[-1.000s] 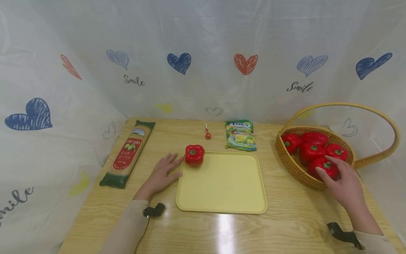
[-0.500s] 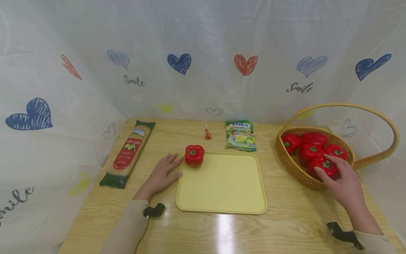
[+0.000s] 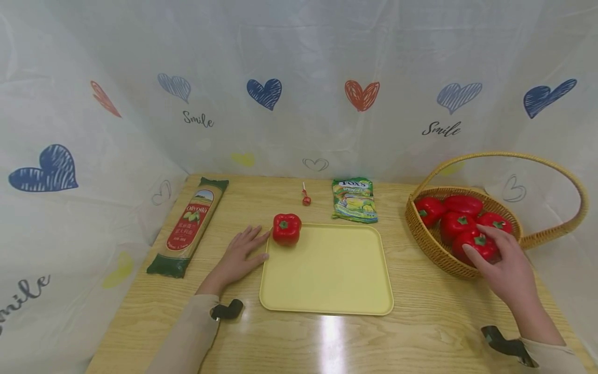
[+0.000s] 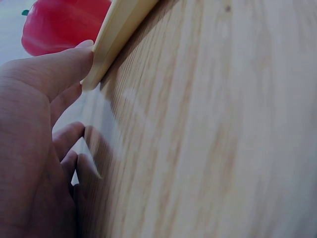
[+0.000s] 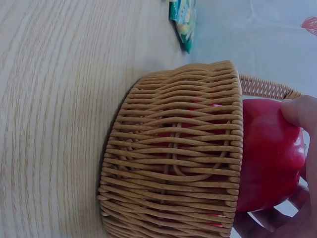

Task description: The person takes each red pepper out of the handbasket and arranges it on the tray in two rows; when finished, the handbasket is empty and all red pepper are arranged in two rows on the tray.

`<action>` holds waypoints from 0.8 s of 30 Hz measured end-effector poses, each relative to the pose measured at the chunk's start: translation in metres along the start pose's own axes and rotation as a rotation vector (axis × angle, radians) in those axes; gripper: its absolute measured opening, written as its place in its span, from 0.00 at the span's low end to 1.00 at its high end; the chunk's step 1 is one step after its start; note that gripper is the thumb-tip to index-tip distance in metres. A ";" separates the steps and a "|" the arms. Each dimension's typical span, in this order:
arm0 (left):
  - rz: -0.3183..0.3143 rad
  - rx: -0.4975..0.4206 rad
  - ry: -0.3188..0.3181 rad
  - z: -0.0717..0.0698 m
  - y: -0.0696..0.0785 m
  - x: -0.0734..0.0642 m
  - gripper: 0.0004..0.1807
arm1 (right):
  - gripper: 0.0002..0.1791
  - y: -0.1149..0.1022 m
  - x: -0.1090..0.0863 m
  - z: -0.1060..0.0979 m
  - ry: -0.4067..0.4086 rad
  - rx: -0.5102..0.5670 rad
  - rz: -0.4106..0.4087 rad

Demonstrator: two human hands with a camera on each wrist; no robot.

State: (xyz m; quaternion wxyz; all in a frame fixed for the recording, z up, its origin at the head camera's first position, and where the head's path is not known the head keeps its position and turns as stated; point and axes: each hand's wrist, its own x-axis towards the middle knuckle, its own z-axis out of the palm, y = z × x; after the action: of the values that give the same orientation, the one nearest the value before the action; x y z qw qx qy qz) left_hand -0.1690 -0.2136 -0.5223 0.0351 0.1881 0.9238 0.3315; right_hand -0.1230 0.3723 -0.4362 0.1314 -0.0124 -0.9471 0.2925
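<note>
Head view: holds a red bell pepper [image 3: 472, 245] in the right hand [image 3: 511, 272], with the grip clamped on it, thumb curled to one side and fingers to the other. Shows this pepper at the front of a wicker basket [image 3: 432, 252], toward the back right corner of the counter [image 3: 271, 345], under an arched handle [image 3: 500, 154] leaning toward the right edge. Has four more red peppers [image 3: 457, 227] behind it in the same basket. Rests the left hand [image 3: 238, 257] beside the left rim of a yellow tray [image 3: 327, 275], with that grip apart, fingers extended and holding nothing. Carries a lone bell pepper [image 3: 286, 234], stem up, at the tray's back left corner.

Shows also a pasta pack [image 3: 190, 226] along the counter's left edge, plus a lollipop [image 3: 306, 200] and, to its right, a Fox's candy bag [image 3: 355, 200] near the back edge, before a heart-printed sheet [image 3: 299, 135].

Left wrist view: shows one digit against the tray's rim. Right wrist view: shows the held pepper rising above the basket's rim; cannot tell whether touching the basket's bottom.
</note>
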 end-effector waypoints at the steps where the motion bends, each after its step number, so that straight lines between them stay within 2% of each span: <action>1: 0.000 0.000 0.000 0.000 0.000 0.000 0.35 | 0.34 0.000 0.000 0.000 0.002 -0.003 0.000; 13: 0.005 0.003 -0.005 0.000 0.001 0.000 0.35 | 0.32 -0.008 0.001 -0.004 0.028 0.011 -0.023; 24: -0.002 0.004 -0.009 -0.001 0.002 0.000 0.35 | 0.31 -0.013 0.002 -0.004 0.066 0.033 -0.079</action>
State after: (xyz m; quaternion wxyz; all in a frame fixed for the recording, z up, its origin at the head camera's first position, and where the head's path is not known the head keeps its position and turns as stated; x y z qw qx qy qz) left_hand -0.1684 -0.2128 -0.5208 0.0391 0.1890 0.9245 0.3288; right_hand -0.1229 0.3639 -0.4247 0.1740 0.0175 -0.9371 0.3022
